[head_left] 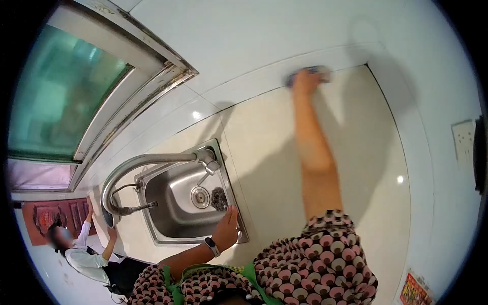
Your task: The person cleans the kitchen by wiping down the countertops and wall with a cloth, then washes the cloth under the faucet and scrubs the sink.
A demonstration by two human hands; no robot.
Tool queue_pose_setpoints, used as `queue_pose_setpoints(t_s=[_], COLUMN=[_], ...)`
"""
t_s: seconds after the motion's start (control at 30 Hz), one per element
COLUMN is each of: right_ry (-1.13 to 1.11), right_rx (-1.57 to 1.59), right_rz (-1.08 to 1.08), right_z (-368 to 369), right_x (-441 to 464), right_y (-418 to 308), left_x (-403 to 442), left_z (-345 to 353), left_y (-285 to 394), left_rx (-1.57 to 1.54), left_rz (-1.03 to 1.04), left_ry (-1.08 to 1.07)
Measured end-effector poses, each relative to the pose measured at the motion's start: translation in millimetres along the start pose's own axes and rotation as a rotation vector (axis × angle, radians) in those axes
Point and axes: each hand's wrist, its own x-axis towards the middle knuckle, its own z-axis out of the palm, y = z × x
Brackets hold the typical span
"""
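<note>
My right hand point(305, 81) reaches far across the pale countertop point(269, 168), to where it meets the wall. It is closed on a cloth point(321, 74), blurred by motion, with dark blue and whitish parts showing. My left hand point(227, 231), with a watch point(212, 247) on its wrist, rests at the near right rim of the steel sink point(235, 203), fingers stretched out. Close to those fingertips lies a dark scouring ball point(219, 199), inside the basin beside the drain point(200, 197).
A curved faucet point(147, 158) arches over the sink. Behind the counter are a white tiled wall point(264, 40) and a window point(66, 91). Another person point(86, 259) stands at the far left, hands at the counter's end. A wall socket point(463, 140) is at right.
</note>
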Motion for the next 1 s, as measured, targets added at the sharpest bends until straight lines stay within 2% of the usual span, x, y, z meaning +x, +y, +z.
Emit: queue_pose_setpoints(t_s=[0.07,0.1,0.13,0.17,0.23,0.27,0.33,0.37,0.4,0.43,0.5,0.53,0.57,0.6,0.63,0.67,0.73,0.8,0.83,0.9,1.0], right_ry=[0.121,-0.131,-0.385,-0.413,-0.847,-0.834,-0.944,-0.933,-0.900,-0.781,-0.570,-0.545,-0.422,-0.334,-0.121,-0.021,0.055,0.227,0.201,-0.064,-0.093], right_rx=[-0.465,-0.102,-0.174,-0.071,0.233,0.227,0.752,0.681,0.807,0.898,0.693,0.604,0.581,0.245,-0.077,-0.504,-0.919,-1.083,-1.077,-0.800,-0.839], right_rz=[-0.245,-0.050,0.000,-0.003,0.329,0.328,0.598,0.523,0.602,0.551,0.114,0.013,-0.082,-0.111,-0.303,-0.361,-0.423,-0.637,-0.637,-0.827,-0.775], right_z=[91,54,43,37,9,1,-24,-44,-85,-110,-165,-201,-225,-247,-256,-267,-266,-241,-223,-188,-137], right_x=[-48,-128,-176,-208,-226,-223,-202,-179,-160,-137,-76,-46,-21,13,38,54,82,104,114,131,55], right_y=[75,0,-31,-43,-62,-62,-55,-50,-73,-69,-59,-55,-50,-44,-31,-15,16,45,47,42,3], left_x=[2,1,2,3,1,2,3,4,3,3,2,2,3,3,3,4,4,4,3,5,5], left_z=[8,9,9,8,1,-3,-6,-6,-5,-6,-10,-8,-7,-6,-5,-5,-7,-9,-9,-10,-1], left_y=[-5,-6,-6,-5,1,3,4,3,1,2,6,5,4,4,4,4,3,4,5,6,1], left_rx=[-0.008,-0.008,-0.021,-0.033,-0.045,-0.054,-0.055,-0.053,-0.051,-0.059,-0.114,-0.110,-0.117,-0.103,-0.087,-0.090,-0.069,-0.062,-0.057,-0.046,-0.052], left_rz=[0.002,0.014,0.001,-0.011,-0.024,-0.043,-0.030,-0.031,-0.029,-0.023,-0.069,-0.041,-0.044,-0.038,-0.035,-0.049,-0.004,-0.020,-0.008,-0.036,-0.041], left_ry=[0.020,0.019,0.012,0.005,0.005,0.009,-0.005,-0.015,-0.005,-0.010,-0.009,0.003,-0.004,0.008,0.023,0.023,0.028,0.049,0.064,0.043,0.023])
